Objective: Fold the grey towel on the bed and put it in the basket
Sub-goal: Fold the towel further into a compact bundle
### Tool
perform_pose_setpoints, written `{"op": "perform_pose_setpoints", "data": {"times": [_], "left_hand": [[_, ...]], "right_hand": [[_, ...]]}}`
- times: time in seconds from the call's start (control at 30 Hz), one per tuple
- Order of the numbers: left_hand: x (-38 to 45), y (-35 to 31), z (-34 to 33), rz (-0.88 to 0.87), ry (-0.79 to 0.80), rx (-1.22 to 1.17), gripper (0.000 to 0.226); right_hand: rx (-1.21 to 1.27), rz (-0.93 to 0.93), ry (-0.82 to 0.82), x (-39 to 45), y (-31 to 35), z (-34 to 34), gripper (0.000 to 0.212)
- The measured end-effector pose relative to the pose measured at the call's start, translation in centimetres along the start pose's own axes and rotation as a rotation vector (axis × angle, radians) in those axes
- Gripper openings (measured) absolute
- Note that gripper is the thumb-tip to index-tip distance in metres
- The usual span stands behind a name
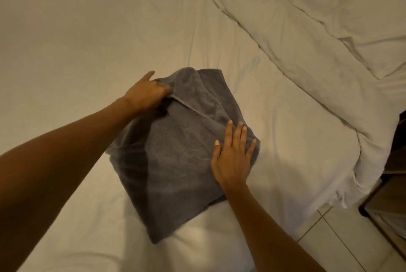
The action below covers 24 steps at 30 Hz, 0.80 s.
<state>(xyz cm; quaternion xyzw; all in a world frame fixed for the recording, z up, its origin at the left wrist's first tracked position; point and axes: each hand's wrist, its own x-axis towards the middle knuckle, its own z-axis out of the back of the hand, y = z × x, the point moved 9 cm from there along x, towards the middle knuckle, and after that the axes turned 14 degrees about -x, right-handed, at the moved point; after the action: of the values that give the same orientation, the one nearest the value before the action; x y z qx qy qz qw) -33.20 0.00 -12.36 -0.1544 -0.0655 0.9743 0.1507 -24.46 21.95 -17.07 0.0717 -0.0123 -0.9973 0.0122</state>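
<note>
The grey towel (175, 155) lies partly folded on the white bed sheet (87, 41), near the bed's front right corner. My left hand (147, 93) grips the towel's far left edge, fingers closed on a fold that lifts off the layer below. My right hand (232, 157) lies flat on the towel's right side, fingers spread, pressing it down. A folded flap runs diagonally between the two hands. No basket is in view.
A rumpled white duvet (318, 19) is bunched along the far right of the bed. The bed's right edge drops to a pale tiled floor (342, 238). Dark wooden furniture (393, 195) stands beside the bed at the right.
</note>
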Motion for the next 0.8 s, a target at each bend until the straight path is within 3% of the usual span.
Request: {"op": "perform_pose_setpoints", "data": {"times": [0.07, 0.13, 0.23, 0.3, 0.33, 0.43, 0.5, 0.6, 0.8], "left_hand": [[2.0, 0.6, 3.2, 0.081, -0.15, -0.026, 0.02], [4.7, -0.1, 5.3, 0.115, -0.232, -0.018, 0.023], [7.4, -1.7, 4.5, 0.144, -0.185, -0.035, 0.03], [7.2, -2.4, 2.0, 0.164, -0.142, -0.067, 0.052], [6.3, -2.7, 1.1, 0.16, -0.167, -0.093, 0.062], [2.9, -3.9, -1.6, 0.065, -0.25, -0.163, 0.063], [1.3, -3.8, -4.4, 0.039, -0.166, -0.19, 0.07], [1.0, -1.4, -7.9, 0.149, -0.018, -0.342, 0.081], [2.6, -1.1, -9.4, 0.189, 0.065, -0.325, 0.066]], "right_hand": [[-0.024, 0.036, -0.06, 0.1, 0.8, 0.8, 0.061], [-0.047, 0.037, -0.1, 0.4, 1.3, 1.2, 0.061], [-0.043, -0.007, -0.085, 0.9, 1.1, 1.1, 0.065], [-0.044, -0.006, -0.069, 1.0, 1.1, 0.9, 0.067], [-0.047, 0.003, -0.078, 0.9, 1.3, 1.1, 0.067], [-0.035, 0.059, -0.075, 0.2, 2.3, 0.9, 0.063], [-0.019, 0.072, -0.014, -0.2, 2.2, -0.6, 0.061], [-0.002, 0.046, 0.046, 0.2, 1.1, -2.5, 0.063], [-0.015, 0.057, 0.109, 1.4, 1.1, -4.2, 0.068]]}}
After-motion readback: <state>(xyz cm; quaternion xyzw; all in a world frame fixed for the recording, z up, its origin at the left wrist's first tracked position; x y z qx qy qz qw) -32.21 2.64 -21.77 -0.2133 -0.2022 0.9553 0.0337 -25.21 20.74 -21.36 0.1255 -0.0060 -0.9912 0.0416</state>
